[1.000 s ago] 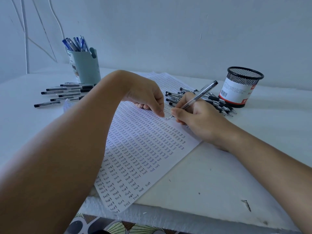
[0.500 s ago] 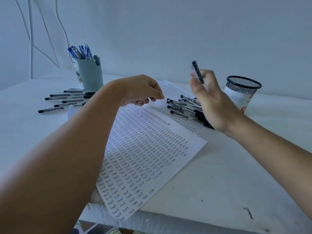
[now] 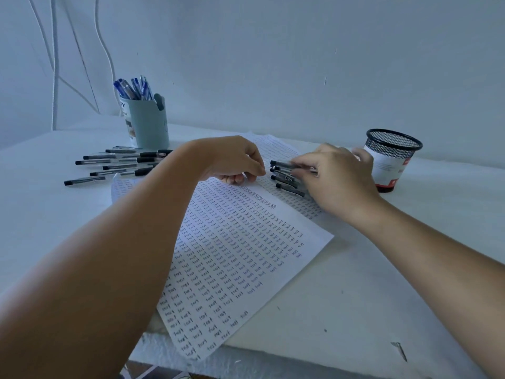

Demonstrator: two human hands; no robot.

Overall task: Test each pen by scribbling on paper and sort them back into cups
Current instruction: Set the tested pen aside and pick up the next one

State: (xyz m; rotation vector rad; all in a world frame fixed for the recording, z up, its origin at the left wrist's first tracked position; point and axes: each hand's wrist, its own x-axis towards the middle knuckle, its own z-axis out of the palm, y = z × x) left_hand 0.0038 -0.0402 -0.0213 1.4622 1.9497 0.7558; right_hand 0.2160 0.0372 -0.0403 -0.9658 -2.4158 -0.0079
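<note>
I sit at a white worktop (image 3: 382, 310) with a few dark specks (one larger mark near my right edge). Behind it a plain pale wall (image 3: 273, 64), thin cables (image 3: 54, 77) hanging at left, under dim bluish light.

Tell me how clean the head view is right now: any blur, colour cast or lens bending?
Head view: dim, with a blue cast; right hand motion-blurred over the black pens, grip unreadable; writing on the paper sharp; left forearm looms large near the lens from wide-angle stretch; wall cables bow.
</note>
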